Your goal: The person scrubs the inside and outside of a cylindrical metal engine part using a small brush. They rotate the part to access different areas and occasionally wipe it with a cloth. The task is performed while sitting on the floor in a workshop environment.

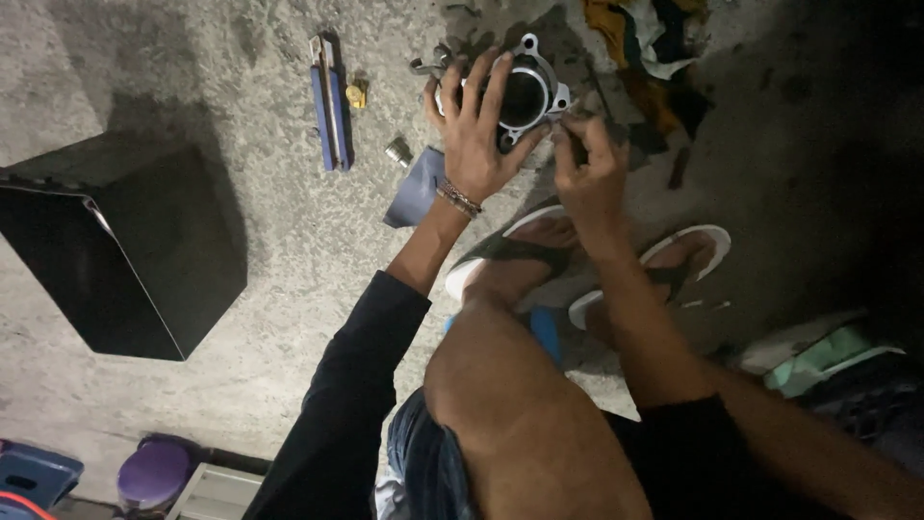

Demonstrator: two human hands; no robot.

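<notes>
A silver metal cylinder block (535,85) with a round dark bore and bolt lugs rests on the concrete floor. My left hand (474,130) lies spread over its left side, fingers on the rim, a beaded bracelet at the wrist. My right hand (587,169) is pinched on a small dark tool or scrap (576,125) against the block's lower right edge; what it is stays unclear. My feet in flip-flops (539,246) sit just below the hands.
A blue-handled utility knife (328,101) and a small yellow part (356,95) lie left of the block, with a small metal piece (397,150) and a blue cloth (416,188). A black box (125,241) stands at left; rags (645,39) behind.
</notes>
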